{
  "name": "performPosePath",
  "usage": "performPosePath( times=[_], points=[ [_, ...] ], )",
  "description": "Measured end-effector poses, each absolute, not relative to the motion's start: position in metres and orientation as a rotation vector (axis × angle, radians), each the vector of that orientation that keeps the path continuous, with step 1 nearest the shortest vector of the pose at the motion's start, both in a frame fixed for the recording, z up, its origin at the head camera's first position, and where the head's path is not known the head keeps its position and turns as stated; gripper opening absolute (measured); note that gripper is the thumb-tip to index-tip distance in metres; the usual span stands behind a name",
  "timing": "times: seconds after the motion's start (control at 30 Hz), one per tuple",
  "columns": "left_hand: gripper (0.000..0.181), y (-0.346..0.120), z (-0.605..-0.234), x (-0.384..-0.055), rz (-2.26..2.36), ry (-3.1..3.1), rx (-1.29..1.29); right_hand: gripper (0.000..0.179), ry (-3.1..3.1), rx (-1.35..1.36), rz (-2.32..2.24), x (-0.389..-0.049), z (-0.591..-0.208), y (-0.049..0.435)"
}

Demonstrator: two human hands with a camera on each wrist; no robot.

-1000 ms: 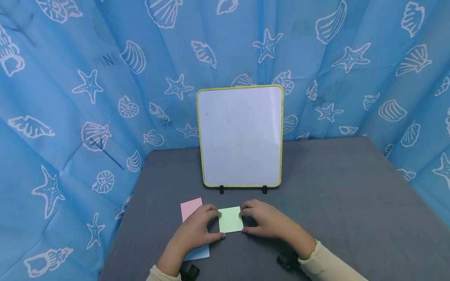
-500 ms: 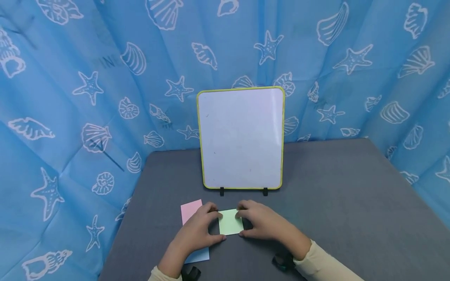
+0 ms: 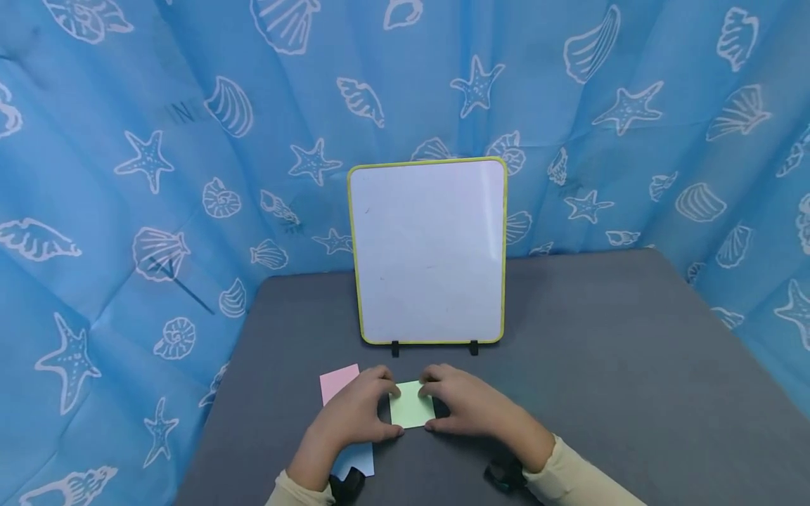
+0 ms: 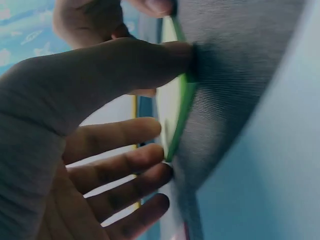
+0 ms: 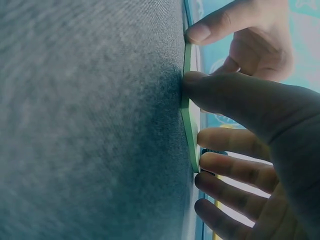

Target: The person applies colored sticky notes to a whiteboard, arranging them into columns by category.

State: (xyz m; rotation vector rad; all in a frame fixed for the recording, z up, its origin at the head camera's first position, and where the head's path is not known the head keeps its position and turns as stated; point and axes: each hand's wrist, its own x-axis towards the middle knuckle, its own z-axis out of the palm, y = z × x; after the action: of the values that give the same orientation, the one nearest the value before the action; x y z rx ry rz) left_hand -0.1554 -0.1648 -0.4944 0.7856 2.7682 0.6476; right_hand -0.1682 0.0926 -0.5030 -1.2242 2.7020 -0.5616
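Closest to me are my two cream sleeves [image 3: 579, 479], with a black thing at each wrist, the left one [image 3: 348, 485] just beside a blue paper square [image 3: 356, 458]. My left hand [image 3: 356, 411] reaches over the blue square and hides a good chunk of it.

Ok, the grip: both hands are on one green sticky pad [image 3: 411, 409]. Left hand's got the left side, my right hand [image 3: 465, 406] has the right side, each with the thumb at the near edge and fingers bent over toward the far edge. So neither hand is spread wide, they're both holding the pad between thumb and fingers. The pad itself is down on the grey table [image 3: 569, 351], right in front of me between my hands, and looks pretty much flat.

Just past my left hand there's a pink paper square [image 3: 338, 381], partly covered too. Can't tell if pink and blue touch, my hand's in the way.

Further back, a whiteboard [image 3: 430, 253] with a yellow rim stands upright on two black feet [image 3: 395, 349]. Behind everything hangs a blue curtain [image 3: 538, 105] printed with white shells and starfish.
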Motion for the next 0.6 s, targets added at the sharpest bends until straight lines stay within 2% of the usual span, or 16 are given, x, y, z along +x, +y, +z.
performPosePath(
  times=[0.6],
  points=[
    [0.059, -0.1655, -0.5012, -0.1535, 0.695, 2.75, 0.772, 0.046, 2.639, -1.161, -0.583, -0.1665, -0.4958, 0.0893]
  ],
)
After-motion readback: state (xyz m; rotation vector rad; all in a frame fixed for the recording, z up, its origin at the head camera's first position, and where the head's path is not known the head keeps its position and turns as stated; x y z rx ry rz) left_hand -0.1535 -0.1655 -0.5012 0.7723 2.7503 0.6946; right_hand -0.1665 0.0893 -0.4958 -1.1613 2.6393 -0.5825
